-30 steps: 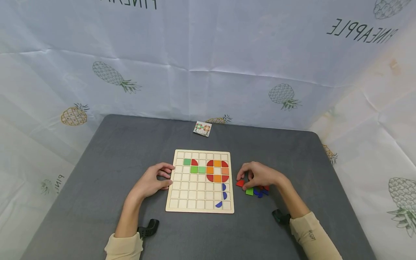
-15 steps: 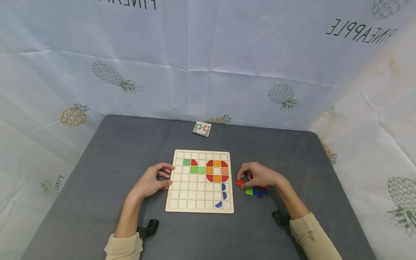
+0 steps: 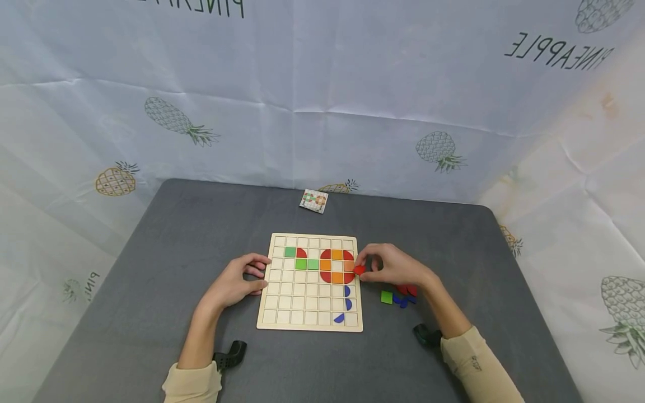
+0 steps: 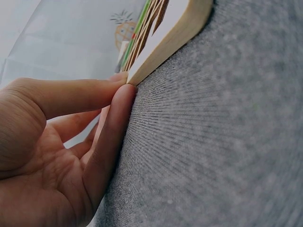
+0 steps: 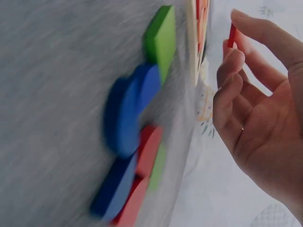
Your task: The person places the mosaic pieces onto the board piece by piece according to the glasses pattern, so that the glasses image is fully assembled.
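My left hand (image 3: 233, 284) holds the left edge of a wooden grid board (image 3: 303, 303), thumb and fingertips at its rim. In the left wrist view, the thumb and a finger meet at the board's edge (image 4: 163, 53). My right hand (image 3: 395, 265) pinches a small red tile (image 3: 359, 270) between thumb and fingers over the board's right edge; the tile shows edge-on (image 5: 231, 36) in the right wrist view. On the board sit red, orange and green tiles in the upper rows. Several blue half-round tiles (image 3: 348, 304) lie in its lower right squares.
Right of the board lies a loose pile with a green square tile (image 3: 386, 297), blue tiles (image 5: 121, 118) and red tiles (image 5: 149, 151). A small pattern card (image 3: 314, 201) lies near the far table edge. Behind the grey table (image 3: 211, 224) hangs a pineapple-print cloth (image 3: 252, 145).
My right hand has lifted a red tile from the pile and moved left and away from me to the board's right edge. The left hand stays at the board.
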A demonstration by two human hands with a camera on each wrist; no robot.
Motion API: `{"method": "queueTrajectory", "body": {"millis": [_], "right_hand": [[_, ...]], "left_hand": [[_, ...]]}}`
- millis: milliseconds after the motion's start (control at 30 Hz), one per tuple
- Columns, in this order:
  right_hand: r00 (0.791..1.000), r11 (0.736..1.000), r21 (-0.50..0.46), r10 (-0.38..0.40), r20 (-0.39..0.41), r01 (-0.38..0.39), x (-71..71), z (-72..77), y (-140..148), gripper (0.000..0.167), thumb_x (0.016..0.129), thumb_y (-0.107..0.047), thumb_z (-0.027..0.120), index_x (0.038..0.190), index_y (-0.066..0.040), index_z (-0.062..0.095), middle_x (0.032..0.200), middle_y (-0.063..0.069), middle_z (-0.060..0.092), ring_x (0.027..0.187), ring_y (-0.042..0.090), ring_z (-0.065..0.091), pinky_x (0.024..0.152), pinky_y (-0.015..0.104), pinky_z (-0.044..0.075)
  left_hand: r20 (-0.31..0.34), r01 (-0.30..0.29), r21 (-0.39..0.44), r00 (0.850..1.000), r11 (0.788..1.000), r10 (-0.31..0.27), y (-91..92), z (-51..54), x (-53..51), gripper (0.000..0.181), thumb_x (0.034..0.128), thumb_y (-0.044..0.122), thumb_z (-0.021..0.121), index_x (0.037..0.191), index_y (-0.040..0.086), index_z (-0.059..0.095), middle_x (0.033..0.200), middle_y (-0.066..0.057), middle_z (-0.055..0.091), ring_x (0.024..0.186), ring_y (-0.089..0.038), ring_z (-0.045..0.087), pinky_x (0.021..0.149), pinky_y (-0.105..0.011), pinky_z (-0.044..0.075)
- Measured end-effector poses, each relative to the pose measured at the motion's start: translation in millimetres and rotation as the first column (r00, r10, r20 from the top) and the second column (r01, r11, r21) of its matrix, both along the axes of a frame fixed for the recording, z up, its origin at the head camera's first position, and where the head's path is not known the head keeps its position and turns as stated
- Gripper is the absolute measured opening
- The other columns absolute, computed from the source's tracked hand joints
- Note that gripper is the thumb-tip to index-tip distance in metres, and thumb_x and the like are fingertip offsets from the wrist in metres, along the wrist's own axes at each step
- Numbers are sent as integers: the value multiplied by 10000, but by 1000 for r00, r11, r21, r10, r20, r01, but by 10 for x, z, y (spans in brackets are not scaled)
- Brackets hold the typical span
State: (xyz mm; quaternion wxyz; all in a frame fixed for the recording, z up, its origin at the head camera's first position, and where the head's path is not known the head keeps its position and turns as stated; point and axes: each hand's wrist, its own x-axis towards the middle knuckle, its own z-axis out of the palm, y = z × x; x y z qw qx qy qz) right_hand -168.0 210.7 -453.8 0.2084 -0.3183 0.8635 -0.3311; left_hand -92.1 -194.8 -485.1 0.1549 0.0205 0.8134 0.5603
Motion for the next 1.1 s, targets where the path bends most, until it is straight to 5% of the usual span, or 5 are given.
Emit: {"method": "queueTrajectory", "body": {"millis": [233,433,633,833,1100], "right_hand": [[999,999,-35,17,-49,-19,-131,47,-317,259,952,-240,854,1183,-150,779,1041,29,725,731,92,577,668,234,505],[998,995,-82,60,-17,-62,-282,-10,-635,248,953,-209,845,1179,-140,771,936,38,700,700,91,565,621,232,473],[993,987,-112,115,2,-114,-399,-47,-993,242,972,-190,819,1197,-115,771,1088,61,753,716,89,588,647,230,494],[991,989,-63,134,3,-134,-469,-45,-1346,258,966,-238,842,1196,-139,779,1161,46,740,735,101,600,678,204,510],[986,988,93,134,-104,-125,-508,-37,-1709,247,976,-270,828,1202,-178,789,1187,15,745,945,135,637,804,253,534]], "left_hand": [[-3,-1,1,1000,1000,1,1,-4,-4,516,922,-67,789,1410,-38,624,1285,-243,604,1097,-296,637,724,-328,668],[5,-2,5,1000,1000,2,0,-19,-3,514,922,-67,790,1408,-37,626,1282,-240,602,1093,-295,637,723,-328,669],[-5,4,5,1000,1000,-4,-12,-34,-15,524,923,-70,786,1417,-53,611,1289,-252,595,1091,-294,639,715,-336,670],[10,-1,5,1000,1000,1,-2,-23,-8,512,927,-65,785,1412,-35,624,1292,-244,603,1087,-291,646,722,-325,674],[12,3,-5,1000,1000,-3,-1,-9,-16,502,933,-62,779,1409,-31,624,1296,-242,603,1086,-292,651,735,-317,675]]}}
